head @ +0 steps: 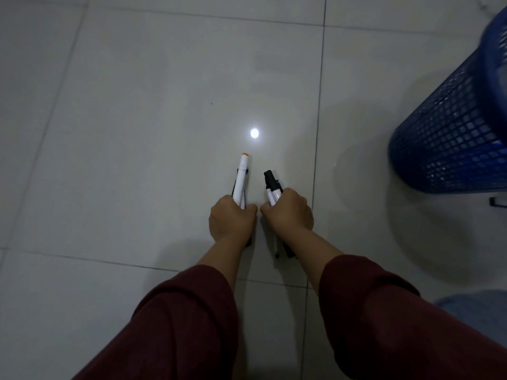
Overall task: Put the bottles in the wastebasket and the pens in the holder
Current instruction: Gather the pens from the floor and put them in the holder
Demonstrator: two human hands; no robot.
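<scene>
The blue wastebasket [455, 127] is blurred and cut off at the right edge, and both fists hide the middles of the pens [241, 179], so their count stays unclear.

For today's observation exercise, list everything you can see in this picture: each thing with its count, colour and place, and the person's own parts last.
Pens in left hand: a small bunch, exact count unclear; one white with an orange tip, others dark; held in the fist, pointing away.
Pens in right hand: a small bunch, count unclear; white barrels, black caps; ends stick out below the fist.
Wastebasket: one, blue mesh, far right, on the floor.
Floor: pale grey tiles, with one bright light reflection.
Small dark object: one, right edge, unidentifiable.
Left hand: closed on pens.
Right hand: closed on pens.
Sleeves: two, dark red.
</scene>
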